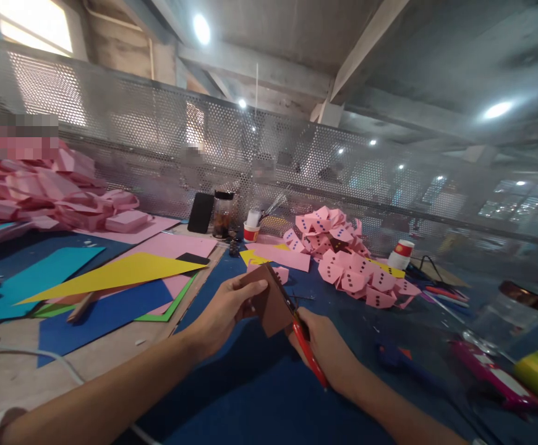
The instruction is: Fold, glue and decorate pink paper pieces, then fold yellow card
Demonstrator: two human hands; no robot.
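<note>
Now L grip (225, 309) clasps brown sheet (271, 312), R grip (327, 343) red scissors (306, 349) (prob. touching sheet).

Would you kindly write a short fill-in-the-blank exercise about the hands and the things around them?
1. The right hand holds a pair of red-handled ____.
2. The left hand holds a sheet coloured ____.
3. The dotted pieces are mostly ____ in colour.
4. In the picture, the large yellow sheet lies to the ____ of the left hand.

Missing words: scissors; brown; pink; left.
</note>
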